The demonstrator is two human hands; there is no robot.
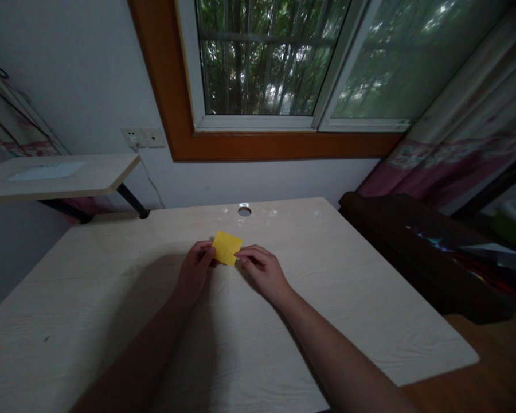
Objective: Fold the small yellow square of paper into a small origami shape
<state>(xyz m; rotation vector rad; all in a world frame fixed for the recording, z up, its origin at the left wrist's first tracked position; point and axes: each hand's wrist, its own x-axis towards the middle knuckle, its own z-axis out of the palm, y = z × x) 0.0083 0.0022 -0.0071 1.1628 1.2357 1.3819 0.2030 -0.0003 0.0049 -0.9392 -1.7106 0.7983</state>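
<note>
A small yellow square of paper (227,247) is held just above the light wooden desk (112,298), near its middle. My left hand (194,272) pinches the paper's left lower edge with curled fingers. At the right edge my right hand (261,269) pinches it between thumb and fingertips. Both forearms reach in from the bottom of the view.
A round cable hole (244,210) sits at the desk's far edge under the window. A raised shelf (55,175) juts out at the left. A wall socket with a white cable (133,137) is behind it. Dark furniture (425,252) and a curtain stand to the right.
</note>
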